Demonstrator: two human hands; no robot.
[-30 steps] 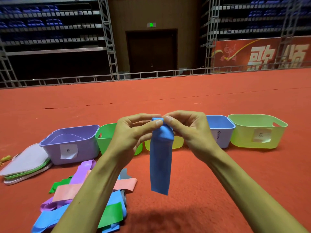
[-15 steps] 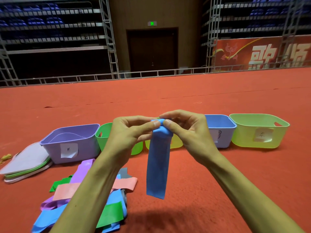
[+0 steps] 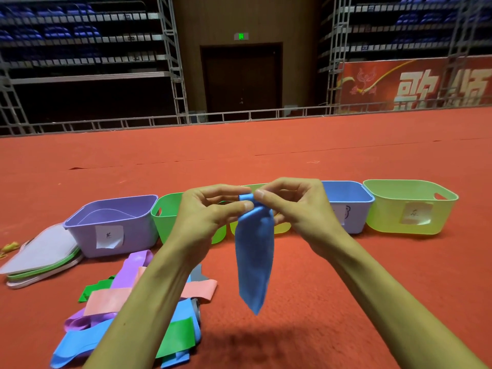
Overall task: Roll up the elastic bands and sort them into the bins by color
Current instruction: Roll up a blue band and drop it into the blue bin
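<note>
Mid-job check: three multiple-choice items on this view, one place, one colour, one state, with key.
1. The pile of loose bands lies: A. in front of the purple bin; B. inside the blue bin; C. beyond the bins.
2. The band held by the left hand and right hand is: A. pink; B. blue; C. green.
3. That band is: A. fully rolled; B. rolled only at its top, the rest hanging; C. flat on the floor.
Key: 1 A, it lies before that bin; 2 B, plainly blue; 3 B, fingers pinch a small roll, tail dangling.
</note>
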